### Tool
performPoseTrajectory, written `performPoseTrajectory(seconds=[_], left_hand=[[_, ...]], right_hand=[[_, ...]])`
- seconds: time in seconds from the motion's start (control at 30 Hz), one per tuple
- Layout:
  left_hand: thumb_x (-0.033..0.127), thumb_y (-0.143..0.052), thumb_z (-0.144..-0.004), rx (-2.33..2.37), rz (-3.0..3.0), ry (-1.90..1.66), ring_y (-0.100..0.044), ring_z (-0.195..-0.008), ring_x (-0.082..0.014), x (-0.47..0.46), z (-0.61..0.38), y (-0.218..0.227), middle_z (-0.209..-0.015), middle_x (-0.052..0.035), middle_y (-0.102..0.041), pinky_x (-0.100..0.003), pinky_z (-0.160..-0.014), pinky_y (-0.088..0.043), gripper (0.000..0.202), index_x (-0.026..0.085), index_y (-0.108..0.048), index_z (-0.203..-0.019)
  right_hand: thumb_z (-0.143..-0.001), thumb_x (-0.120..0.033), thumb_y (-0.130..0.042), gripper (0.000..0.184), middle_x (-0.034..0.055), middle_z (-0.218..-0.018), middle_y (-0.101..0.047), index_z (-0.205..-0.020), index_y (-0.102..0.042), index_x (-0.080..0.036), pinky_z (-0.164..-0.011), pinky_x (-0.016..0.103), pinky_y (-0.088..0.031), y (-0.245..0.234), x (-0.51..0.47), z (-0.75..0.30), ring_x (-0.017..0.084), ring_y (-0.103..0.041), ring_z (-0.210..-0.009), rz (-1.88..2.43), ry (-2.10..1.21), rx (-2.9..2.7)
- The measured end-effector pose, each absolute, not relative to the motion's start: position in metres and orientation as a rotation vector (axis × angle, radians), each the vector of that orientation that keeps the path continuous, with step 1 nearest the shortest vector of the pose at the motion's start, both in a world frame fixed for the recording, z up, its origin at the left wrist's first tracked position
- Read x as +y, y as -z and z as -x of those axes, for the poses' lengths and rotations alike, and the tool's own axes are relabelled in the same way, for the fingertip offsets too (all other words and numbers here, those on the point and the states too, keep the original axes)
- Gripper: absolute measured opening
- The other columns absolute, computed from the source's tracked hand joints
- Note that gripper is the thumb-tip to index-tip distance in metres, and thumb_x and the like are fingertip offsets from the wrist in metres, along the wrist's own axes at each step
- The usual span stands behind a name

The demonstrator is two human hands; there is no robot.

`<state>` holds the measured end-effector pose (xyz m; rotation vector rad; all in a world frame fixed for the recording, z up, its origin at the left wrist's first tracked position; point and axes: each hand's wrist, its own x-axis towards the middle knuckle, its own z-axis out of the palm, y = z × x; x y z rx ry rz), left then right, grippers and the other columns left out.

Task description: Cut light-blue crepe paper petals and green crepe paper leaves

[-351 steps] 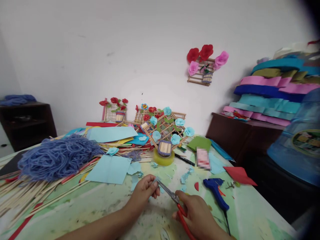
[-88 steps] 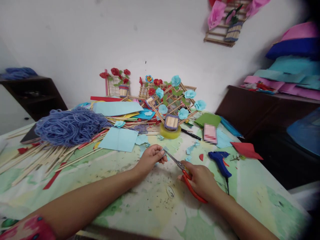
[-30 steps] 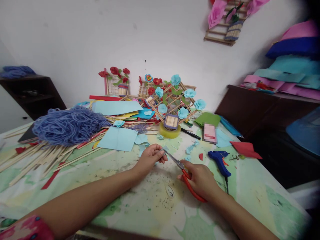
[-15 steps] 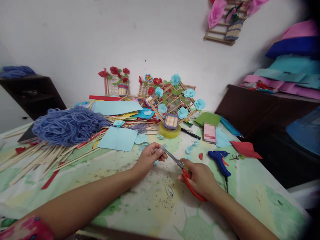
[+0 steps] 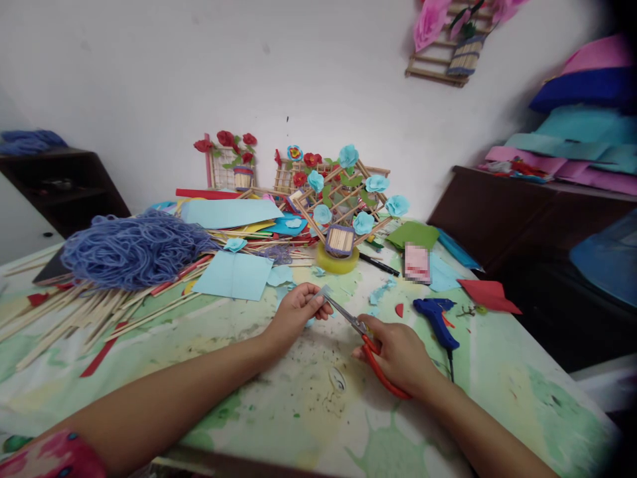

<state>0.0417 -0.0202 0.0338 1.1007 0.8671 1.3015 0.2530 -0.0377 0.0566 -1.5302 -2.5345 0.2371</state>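
Note:
My left hand (image 5: 293, 312) pinches a small light blue paper piece (image 5: 324, 293) just above the table (image 5: 279, 418). My right hand (image 5: 398, 358) grips red-handled scissors (image 5: 363, 335), whose blades point up-left and meet that paper piece. Both hands hover over the middle of the table, a little apart. Light blue paper scraps (image 5: 381, 292) lie just beyond them.
A heap of blue yarn (image 5: 132, 247) and several wooden sticks (image 5: 84, 315) lie on the left. Light blue sheets (image 5: 233, 275), stick frames with paper flowers (image 5: 338, 199), a tape roll (image 5: 338, 260), a blue glue gun (image 5: 436, 318) and red paper (image 5: 488, 295) lie around. A dark cabinet (image 5: 522, 206) stands at right.
The hands and scissors stay in almost the same place; the view has shifted very slightly. The paper piece sits a touch higher at the blade tips.

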Motion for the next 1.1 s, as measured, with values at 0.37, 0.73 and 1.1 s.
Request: performPoseTrajectory(seconds=[0.37, 0.73, 1.1], left_hand=[[0.033, -0.062, -0.077, 0.861, -1.122, -1.298, -0.057, -0.060, -0.0105, -0.0205, -0.0420, -0.0320, -0.068, -0.0019, -0.065, -0.024, -0.061, -0.042, 0.021, 0.014, -0.053, -0.082], [0.033, -0.061, -0.078, 0.854, -1.125, -1.303, -0.057, -0.060, -0.0097, -0.0198, -0.0417, -0.0311, -0.069, -0.0020, -0.065, -0.023, -0.061, -0.042, 0.021, 0.014, -0.053, -0.084], [0.033, -0.060, -0.078, 0.861, -1.141, -1.293, -0.057, -0.061, -0.0102, -0.0193, -0.0413, -0.0300, -0.070, -0.0016, -0.065, -0.023, -0.062, -0.042, 0.020, 0.015, -0.054, -0.083]], right_hand=[[-0.079, -0.052, -0.048, 0.043, 0.0015, -0.066, -0.065, -0.113, -0.055, -0.025, -0.053, 0.024, -0.027, -0.0548, -0.0383, -0.2538, 0.021, -0.061, -0.065, 1.517, -0.223, -2.541], [-0.078, -0.050, -0.050, 0.043, 0.0017, -0.067, -0.066, -0.113, -0.055, -0.025, -0.053, 0.024, -0.027, -0.0552, -0.0373, -0.2526, 0.021, -0.062, -0.067, 1.529, -0.233, -2.535], [-0.080, -0.050, -0.046, 0.042, 0.0017, -0.067, -0.067, -0.112, -0.056, -0.025, -0.053, 0.023, -0.027, -0.0531, -0.0377, -0.2534, 0.020, -0.062, -0.064, 1.506, -0.201, -2.538]])
